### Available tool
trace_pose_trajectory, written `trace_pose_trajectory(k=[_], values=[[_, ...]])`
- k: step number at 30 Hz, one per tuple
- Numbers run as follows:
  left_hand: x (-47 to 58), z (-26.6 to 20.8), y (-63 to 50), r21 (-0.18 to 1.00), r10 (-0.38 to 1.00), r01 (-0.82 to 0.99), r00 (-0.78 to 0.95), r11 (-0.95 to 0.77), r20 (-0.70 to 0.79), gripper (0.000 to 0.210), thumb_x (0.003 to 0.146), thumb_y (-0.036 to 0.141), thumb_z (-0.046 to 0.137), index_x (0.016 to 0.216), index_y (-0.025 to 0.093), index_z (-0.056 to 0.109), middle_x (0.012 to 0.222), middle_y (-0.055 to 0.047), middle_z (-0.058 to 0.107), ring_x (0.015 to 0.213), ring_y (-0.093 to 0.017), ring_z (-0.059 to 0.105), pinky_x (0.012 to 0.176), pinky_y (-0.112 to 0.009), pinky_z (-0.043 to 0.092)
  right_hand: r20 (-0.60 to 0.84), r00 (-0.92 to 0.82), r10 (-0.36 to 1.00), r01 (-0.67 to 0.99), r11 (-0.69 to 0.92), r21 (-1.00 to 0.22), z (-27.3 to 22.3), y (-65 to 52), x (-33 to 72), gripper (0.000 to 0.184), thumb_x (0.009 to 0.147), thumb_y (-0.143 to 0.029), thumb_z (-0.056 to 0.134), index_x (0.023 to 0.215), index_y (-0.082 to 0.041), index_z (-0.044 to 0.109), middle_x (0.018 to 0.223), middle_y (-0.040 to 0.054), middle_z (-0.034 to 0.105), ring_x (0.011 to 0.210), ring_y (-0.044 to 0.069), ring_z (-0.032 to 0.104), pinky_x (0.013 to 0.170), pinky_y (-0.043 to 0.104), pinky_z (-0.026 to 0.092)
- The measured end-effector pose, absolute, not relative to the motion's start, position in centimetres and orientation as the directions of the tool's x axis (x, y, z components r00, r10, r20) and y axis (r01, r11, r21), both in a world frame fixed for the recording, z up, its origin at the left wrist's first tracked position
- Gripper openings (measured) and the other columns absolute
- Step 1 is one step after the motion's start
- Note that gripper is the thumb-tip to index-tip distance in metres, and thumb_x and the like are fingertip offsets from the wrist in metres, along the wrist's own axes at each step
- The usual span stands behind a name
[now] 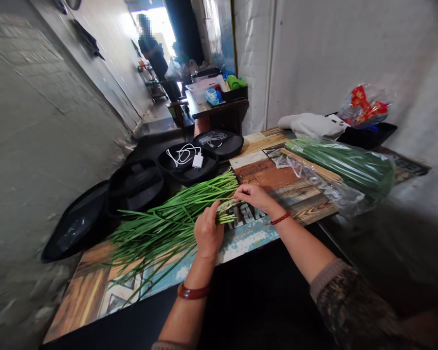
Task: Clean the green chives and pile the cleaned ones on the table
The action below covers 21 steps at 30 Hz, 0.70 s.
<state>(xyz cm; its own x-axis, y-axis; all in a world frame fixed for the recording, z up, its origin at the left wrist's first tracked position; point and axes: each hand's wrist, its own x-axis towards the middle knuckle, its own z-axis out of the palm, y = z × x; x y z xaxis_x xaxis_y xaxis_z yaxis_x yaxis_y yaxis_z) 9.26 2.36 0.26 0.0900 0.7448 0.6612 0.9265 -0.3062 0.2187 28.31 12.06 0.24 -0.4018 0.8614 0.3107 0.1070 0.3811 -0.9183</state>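
A loose heap of long garlic chives (pixel 168 214) lies across the patterned table, pale cut ends toward the right and thin green tips spreading left. My left hand (pixel 208 231) rests on the near side of the heap, fingers curled round several stalks whose ends stick out past it. Just right of it, my right hand (pixel 253 196) pinches with thumb and forefinger at the stalk ends, seemingly on a single chive. The grip itself is partly hidden by the fingers.
Black trays (pixel 136 187) line the far left side; one holds a white charger (pixel 197 159) and cable. At right lie a plastic-wrapped green bundle (pixel 343 158), wooden sticks (pixel 310 165) and a white cloth (pixel 314 125). Two people (pixel 153 51) are in the background.
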Motion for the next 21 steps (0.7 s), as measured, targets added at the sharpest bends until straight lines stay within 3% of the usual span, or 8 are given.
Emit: trace_pose_trajectory(k=[6, 13, 16, 21], values=[[9.4, 0.6, 2.2, 0.147, 0.791, 0.958, 0.113, -0.248, 0.601, 0.050, 0.078, 0.008, 0.051, 0.126, 0.020, 0.056, 0.087, -0.004, 0.065, 0.076, -0.017, 0.060, 0.069, -0.027, 0.043, 0.325, -0.441, 0.836, 0.127, 0.417, -0.900, 0.1, 12.0, 28.2, 0.021, 0.082, -0.034, 0.062, 0.076, -0.015, 0.069, 0.073, 0.0014, 0.068, 0.068, 0.013, 0.058, 0.066, 0.024, 0.044], [9.6, 0.8, 2.2, 0.018, 0.847, 0.983, 0.149, -0.184, 0.510, 0.025, 0.078, 0.011, 0.054, 0.097, 0.021, 0.067, 0.077, -0.002, 0.062, 0.068, -0.017, 0.055, 0.064, -0.028, 0.038, 0.293, -0.549, 0.783, 0.117, 0.419, -0.900, 0.4, 11.4, 27.9, 0.021, 0.080, -0.034, 0.065, 0.080, -0.015, 0.071, 0.077, 0.0027, 0.069, 0.070, 0.013, 0.060, 0.066, 0.024, 0.045], [9.7, 0.8, 2.2, -0.002, 0.845, 0.983, 0.160, -0.185, 0.510, 0.023, 0.077, 0.010, 0.054, 0.093, 0.021, 0.067, 0.076, -0.002, 0.061, 0.068, -0.017, 0.054, 0.064, -0.029, 0.037, 0.306, -0.438, 0.845, 0.131, 0.397, -0.908, 0.2, 11.6, 27.9, 0.020, 0.081, -0.034, 0.062, 0.078, -0.015, 0.069, 0.073, 0.0012, 0.067, 0.067, 0.013, 0.058, 0.064, 0.023, 0.043], [9.7, 1.0, 2.2, 0.019, 0.828, 0.984, 0.139, -0.177, 0.543, 0.029, 0.075, 0.006, 0.053, 0.095, 0.021, 0.067, 0.078, -0.002, 0.060, 0.068, -0.017, 0.052, 0.063, -0.028, 0.037, 0.338, -0.084, 0.937, 0.067, 0.343, -0.937, -0.5, 12.6, 28.1, 0.024, 0.084, -0.037, 0.056, 0.078, -0.016, 0.065, 0.075, 0.0014, 0.066, 0.070, 0.014, 0.058, 0.069, 0.025, 0.045]])
